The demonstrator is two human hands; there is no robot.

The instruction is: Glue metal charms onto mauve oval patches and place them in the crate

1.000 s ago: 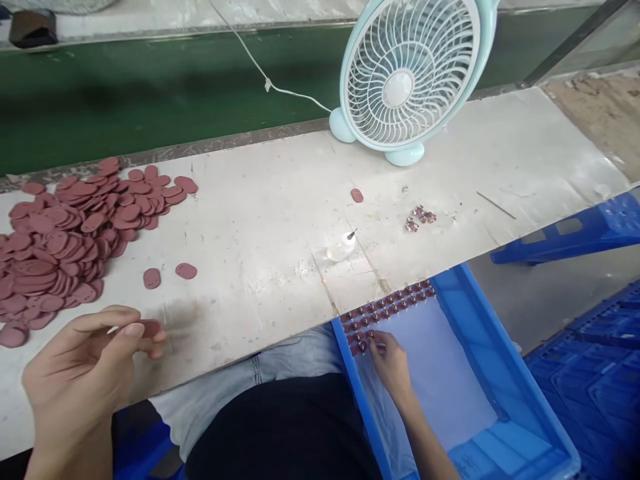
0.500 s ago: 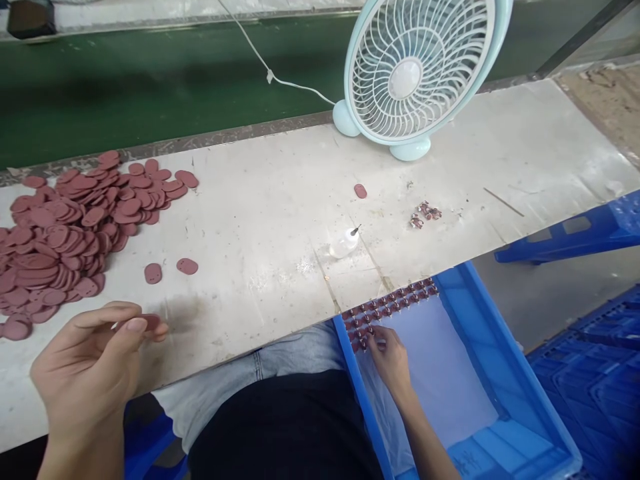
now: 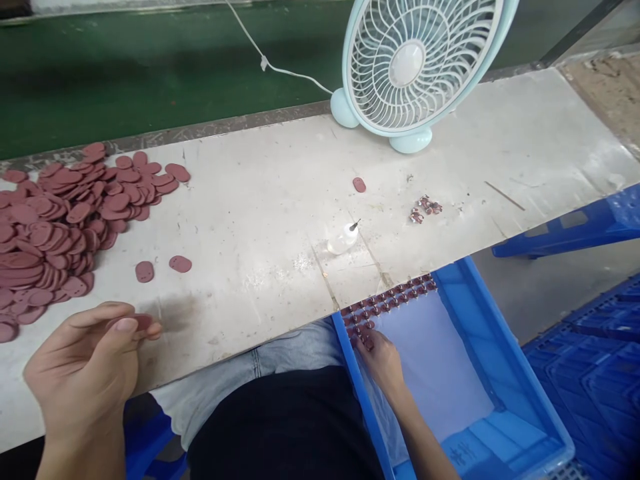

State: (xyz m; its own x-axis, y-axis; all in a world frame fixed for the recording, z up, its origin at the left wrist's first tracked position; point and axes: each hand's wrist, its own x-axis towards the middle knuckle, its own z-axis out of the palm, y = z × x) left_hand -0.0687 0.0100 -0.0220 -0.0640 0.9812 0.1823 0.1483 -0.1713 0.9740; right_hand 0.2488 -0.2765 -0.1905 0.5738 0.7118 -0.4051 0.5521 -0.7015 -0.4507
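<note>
A reddish oval disc (image 3: 143, 323) sits between the thumb and fingers of the left hand (image 3: 83, 363), which pinches it just above the surface (image 3: 250, 193). Two loose discs (image 3: 181, 264) lie just beyond that hand, and a big pile of discs (image 3: 55, 227) spreads farther beyond it. The right hand (image 3: 383, 360) reaches into a blue bin (image 3: 530, 400), fingertips at the rows of small parts (image 3: 395, 299); whether it grips one I cannot tell. Beyond it stand a small bottle (image 3: 343, 241) and, farther off, a fan (image 3: 407, 63).

The left hand (image 3: 85, 367) pinches a reddish oval disc (image 3: 143, 322).
</note>
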